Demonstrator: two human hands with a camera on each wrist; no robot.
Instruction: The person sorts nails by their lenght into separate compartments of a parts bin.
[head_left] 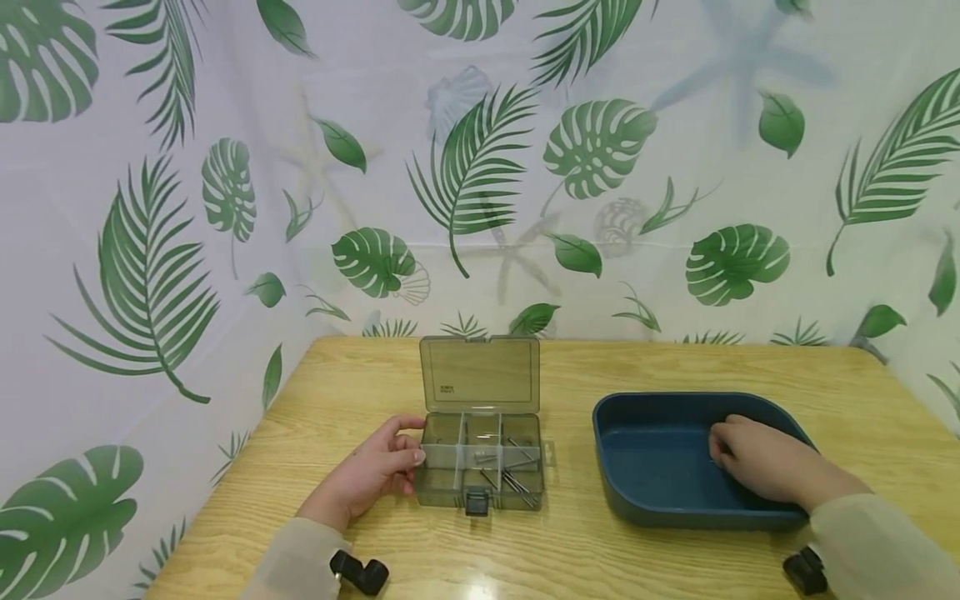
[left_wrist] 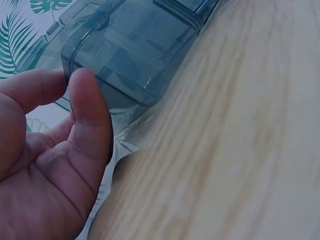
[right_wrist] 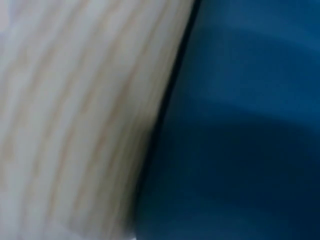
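A smoky see-through compartment box (head_left: pixel 442 483) stands on the table with its hinged lid (head_left: pixel 480 375) raised at the back. Several thin metal pins (head_left: pixel 516 482) lie in its right and middle compartments. My left hand (head_left: pixel 378 467) holds the box by its left side; in the left wrist view, thumb and forefinger (left_wrist: pixel 87 95) meet at the box's corner. My right hand (head_left: pixel 765 458) is down inside a dark blue tray (head_left: pixel 622 504), near its right end, fingers bent. Whether those fingers hold anything is hidden. The right wrist view shows only tray wall and tabletop, blurred.
Both things stand on a light wooden table (head_left: pixel 555 558), with a gap of tabletop between box and tray. A black latch (head_left: pixel 477 502) sits at the box's front. A leaf-patterned cloth (head_left: pixel 480 167) hangs behind the table and along its left side.
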